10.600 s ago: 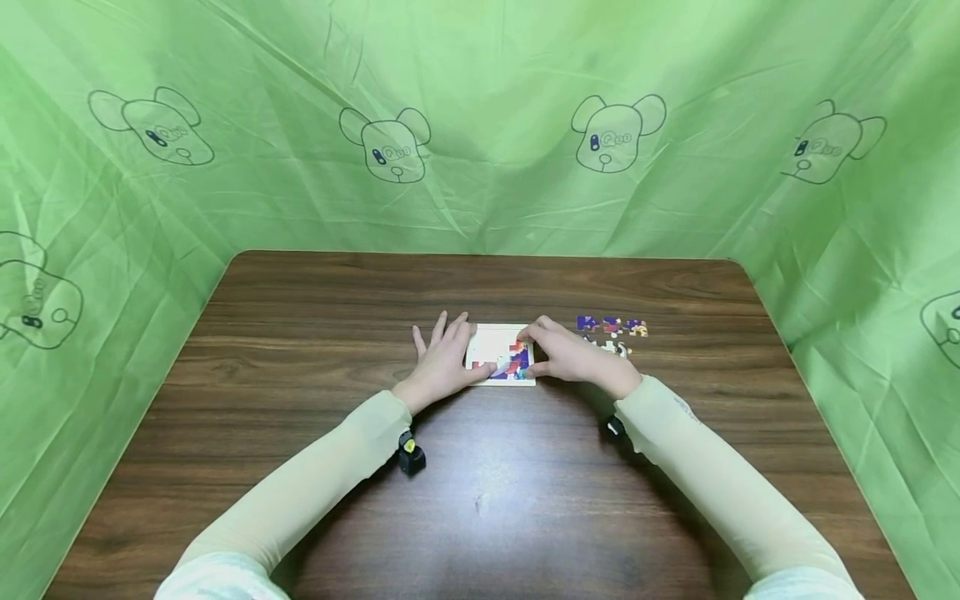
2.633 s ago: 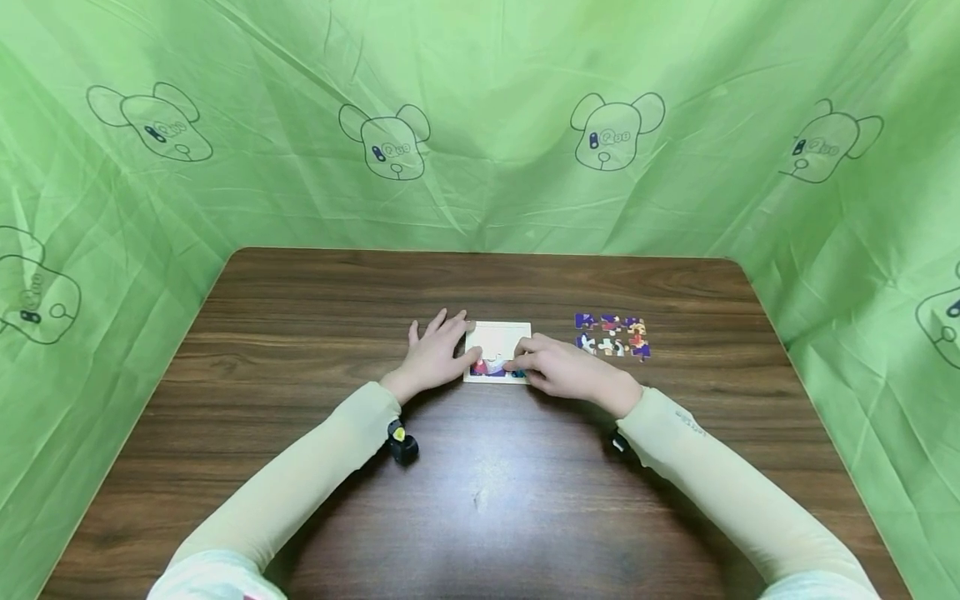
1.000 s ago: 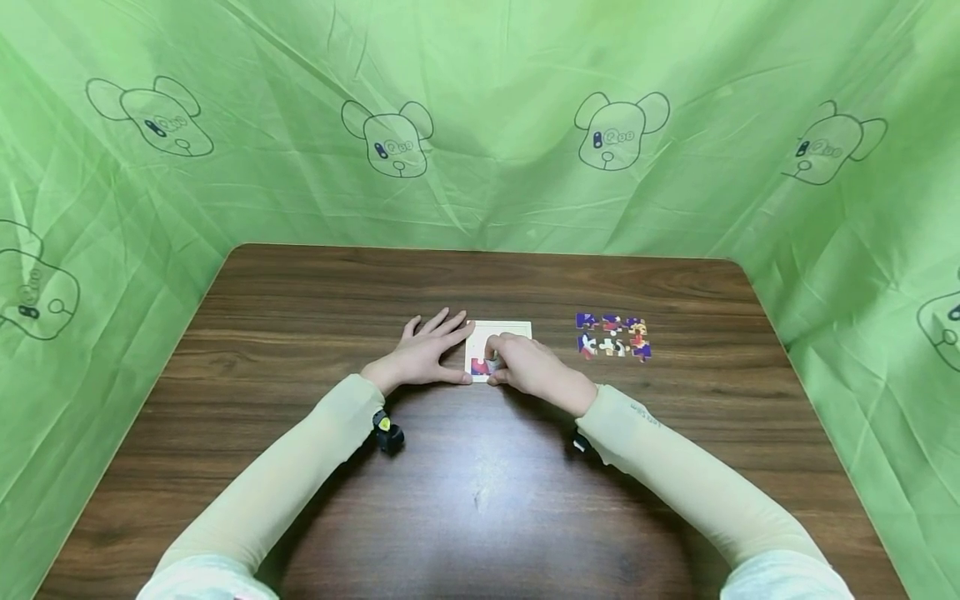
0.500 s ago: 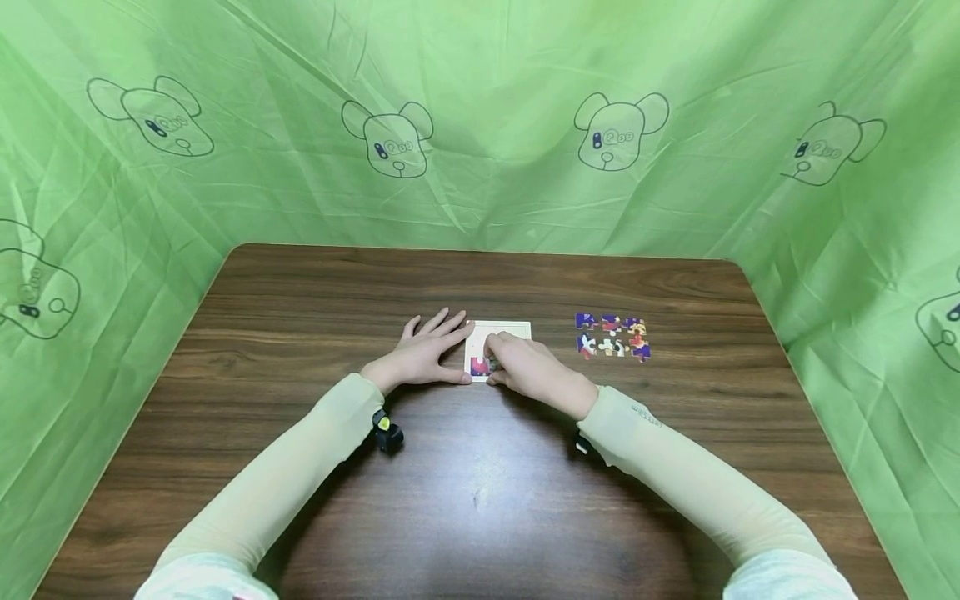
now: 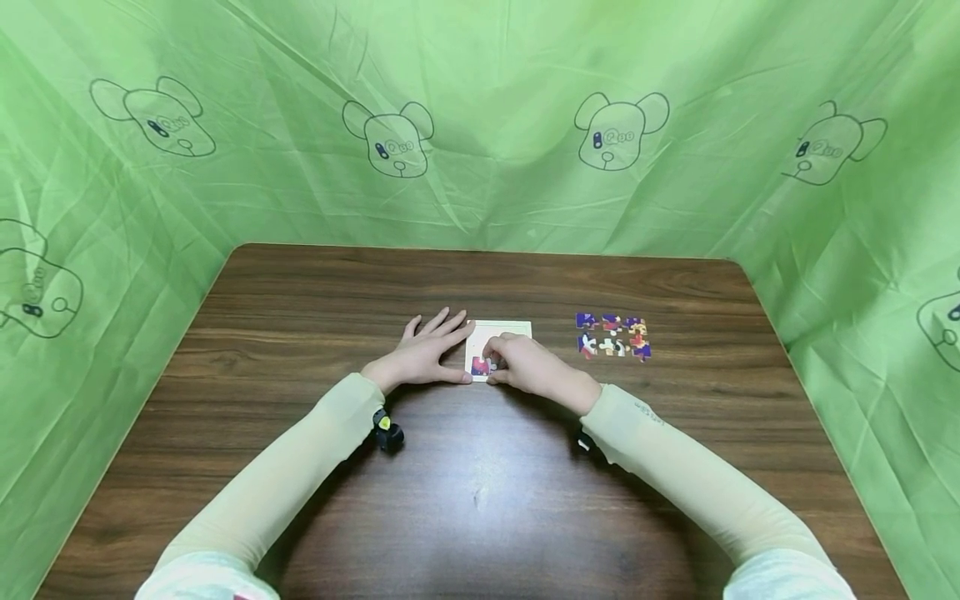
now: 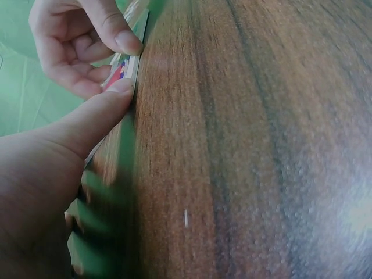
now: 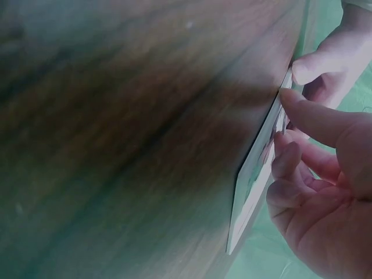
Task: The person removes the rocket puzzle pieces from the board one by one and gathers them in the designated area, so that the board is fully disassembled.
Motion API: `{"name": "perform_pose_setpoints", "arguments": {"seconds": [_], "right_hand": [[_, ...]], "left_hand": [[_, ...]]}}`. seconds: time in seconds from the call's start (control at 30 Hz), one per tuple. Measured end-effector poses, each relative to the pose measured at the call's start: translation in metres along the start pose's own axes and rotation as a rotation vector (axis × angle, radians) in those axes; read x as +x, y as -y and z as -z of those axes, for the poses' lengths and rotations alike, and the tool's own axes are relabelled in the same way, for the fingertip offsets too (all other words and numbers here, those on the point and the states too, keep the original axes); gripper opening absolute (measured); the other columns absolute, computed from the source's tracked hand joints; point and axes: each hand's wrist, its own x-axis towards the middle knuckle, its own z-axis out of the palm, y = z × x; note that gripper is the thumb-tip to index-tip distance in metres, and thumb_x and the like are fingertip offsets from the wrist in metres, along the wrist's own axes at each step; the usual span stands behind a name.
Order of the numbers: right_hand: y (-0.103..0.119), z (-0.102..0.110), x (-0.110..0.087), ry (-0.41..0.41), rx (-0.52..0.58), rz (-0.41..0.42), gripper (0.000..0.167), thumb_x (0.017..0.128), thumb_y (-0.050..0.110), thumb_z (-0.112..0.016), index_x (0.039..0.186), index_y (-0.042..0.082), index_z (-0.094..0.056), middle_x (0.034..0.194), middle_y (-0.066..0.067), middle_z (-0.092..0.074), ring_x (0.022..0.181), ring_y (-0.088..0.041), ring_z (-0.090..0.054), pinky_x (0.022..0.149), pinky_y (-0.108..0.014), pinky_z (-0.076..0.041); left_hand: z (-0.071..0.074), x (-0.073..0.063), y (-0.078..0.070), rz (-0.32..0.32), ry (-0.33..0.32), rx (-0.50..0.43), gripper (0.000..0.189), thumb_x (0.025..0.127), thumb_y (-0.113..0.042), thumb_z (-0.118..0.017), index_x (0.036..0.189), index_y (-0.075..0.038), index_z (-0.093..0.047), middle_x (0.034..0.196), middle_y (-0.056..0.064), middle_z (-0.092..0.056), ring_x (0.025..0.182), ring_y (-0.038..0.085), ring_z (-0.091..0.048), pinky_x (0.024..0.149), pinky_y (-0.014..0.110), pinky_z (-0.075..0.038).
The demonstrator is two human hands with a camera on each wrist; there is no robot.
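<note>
A small white-framed puzzle tray [image 5: 510,326] lies mid-table, with a red and purple puzzle piece [image 5: 478,367] in its near left corner. My left hand [image 5: 416,357] lies beside it, fingers spread; the thumb touches the near left corner and the index finger reaches the far left corner. My right hand [image 5: 528,365] is over the tray and pinches a small pale puzzle piece [image 5: 492,365], mostly hidden by the fingers. In the right wrist view, its thumb [image 7: 293,102] is at the tray's near edge and the other fingers curl over the board.
Several loose puzzle pieces [image 5: 611,323] lie in two rows to the right of the tray, beyond my right forearm. The brown wooden table [image 5: 480,467] extends around the work. A green cloth [image 5: 495,200] hangs behind and at the sides.
Since the oldest frame, colourful pieces have left the tray's right part and a red-purple piece has joined the loose group. My right hand has moved left over the tray; my left hand shifted slightly left.
</note>
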Motion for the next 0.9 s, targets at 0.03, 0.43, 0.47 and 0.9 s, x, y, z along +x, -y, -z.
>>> {"name": "perform_pose_setpoints", "arguments": {"seconds": [0.03,0.43,0.47,0.9], "right_hand": [[-0.0008,0.0001,0.0005,0.005,0.012,-0.004,0.033,0.088,0.017,-0.085,0.112,0.002,-0.069,0.096,-0.007,-0.071,0.089,-0.020,-0.068,0.085,-0.037,-0.057],[-0.0029,-0.0008,0.0026,-0.011,0.047,0.001,0.028,0.089,0.021,-0.084,0.104,0.001,-0.071,0.092,-0.006,-0.070,0.085,-0.018,-0.065,0.082,-0.033,-0.056],[-0.0031,-0.0013,0.0028,-0.017,0.049,0.002,0.027,0.089,0.021,-0.085,0.103,0.002,-0.070,0.091,-0.006,-0.069,0.084,-0.018,-0.065,0.081,-0.033,-0.055],[-0.0028,-0.0004,-0.0041,-0.045,0.061,0.008,0.026,0.089,0.021,-0.084,0.103,0.003,-0.070,0.094,-0.008,-0.066,0.086,-0.020,-0.062,0.082,-0.036,-0.055]], "left_hand": [[0.0000,-0.0001,-0.0002,0.001,0.002,-0.002,0.098,0.090,-0.060,-0.073,0.166,-0.019,-0.028,0.174,0.006,-0.016,0.161,0.033,-0.003,0.122,0.068,0.001],[-0.0010,0.0002,-0.0006,-0.001,0.005,-0.013,0.098,0.091,-0.060,-0.073,0.167,-0.019,-0.027,0.174,0.006,-0.015,0.161,0.033,-0.003,0.122,0.068,0.002],[-0.0009,0.0002,-0.0007,-0.002,0.006,-0.011,0.098,0.091,-0.060,-0.073,0.167,-0.019,-0.027,0.174,0.006,-0.015,0.161,0.033,-0.003,0.122,0.068,0.002],[0.0010,-0.0003,-0.0014,0.003,0.012,-0.008,0.098,0.091,-0.059,-0.073,0.167,-0.018,-0.027,0.174,0.007,-0.014,0.161,0.033,-0.002,0.122,0.068,0.002]]}}
